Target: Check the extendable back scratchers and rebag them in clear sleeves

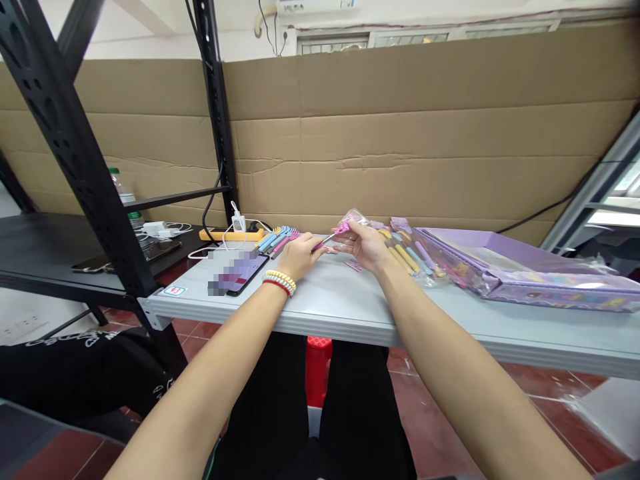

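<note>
My left hand [299, 256] and my right hand [365, 245] meet over the grey table [350, 307] and both hold a pink pen [334, 236]. The left pinches the pen's lower end; the right grips its upper end, which sits in a clear plastic sleeve [351, 219]. Beaded bracelets circle my left wrist. A row of blue and pink pens [278, 239] lies just behind the left hand. Yellow, blue and pink pens in clear wrap [407, 257] lie beside the right hand.
A phone [235, 272] lies on the table at the left, cabled to a yellow power strip [233, 234]. Purple flat boxes [525, 273] fill the right side. A black rack post [75, 153], a cardboard wall behind and a red stool [319, 370] below.
</note>
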Demonstrator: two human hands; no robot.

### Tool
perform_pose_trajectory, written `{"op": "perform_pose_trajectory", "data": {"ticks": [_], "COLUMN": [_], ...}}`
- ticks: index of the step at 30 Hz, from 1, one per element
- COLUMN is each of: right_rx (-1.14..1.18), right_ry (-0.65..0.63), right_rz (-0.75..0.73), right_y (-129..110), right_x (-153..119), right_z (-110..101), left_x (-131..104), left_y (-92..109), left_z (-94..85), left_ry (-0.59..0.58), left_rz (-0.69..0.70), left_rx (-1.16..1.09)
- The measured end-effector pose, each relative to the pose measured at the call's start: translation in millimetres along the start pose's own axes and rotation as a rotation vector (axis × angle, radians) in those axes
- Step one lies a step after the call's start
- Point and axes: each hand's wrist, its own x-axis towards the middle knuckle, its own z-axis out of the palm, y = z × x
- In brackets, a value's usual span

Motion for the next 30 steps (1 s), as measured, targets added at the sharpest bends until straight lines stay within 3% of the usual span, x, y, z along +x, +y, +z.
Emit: {"op": "perform_pose_trajectory", "data": {"ticks": [5, 11, 17, 22, 30], "right_rx": [0.036, 0.087, 0.126, 0.082, -0.022], "right_ry": [0.056, 0.166, 0.201, 0.121, 0.026], "right_rz": [-0.079, -0.145, -0.174, -0.168, -0.103], "right_y": [-0.5, -8.2, -12.6, -8.4, 2.2], "right_x": [2.4, 4.9, 3.1, 2.2, -0.5], "right_z": [-0.6, -9.1, -11.9, -12.0, 0.7], "left_x": [0.8, -0.8, -1.0, -1.9, -1.5], "left_y": [3.7, 4.6, 5.0, 4.9, 4.8], "left_z": [-3.5, -7.3, -8.7, -7.8, -1.2], "left_ry": [-0.055, -0.325, -0.458, -0.438, -0.369], "left_rz": [-0.066, -0.196, -0.221, -0.143, -0.167], "left_rx": [-0.090, 0.030, 0.105, 0.074, 0.024]}}
